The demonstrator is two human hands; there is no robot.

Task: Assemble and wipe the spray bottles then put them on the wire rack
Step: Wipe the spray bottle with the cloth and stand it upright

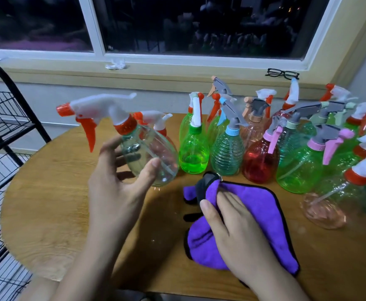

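head view: the left grip (117, 190) is clasped round the belly of a clear plastic spray bottle with a white-and-orange trigger head (153, 153), thumb in front and fingers behind. It holds the bottle off the round wooden worktop (47, 213). the bottle's long axis is tilted, with the base low and right and the neck high and left, and the nozzle points left. the right grip (238, 231) grasps a bunched purple microfibre cloth with black edging (260, 205) that lies on the worktop, with the thumb tucked over a fold. the cloth sits down and to the right of the bottle, near but apart, so wiping likely means raising the cloth up-left to the bottle's body. the black wire rack (4, 127) stands to the left, and the left grip is nearer it. the cluster of coloured spray bottles (227, 153) waits behind.
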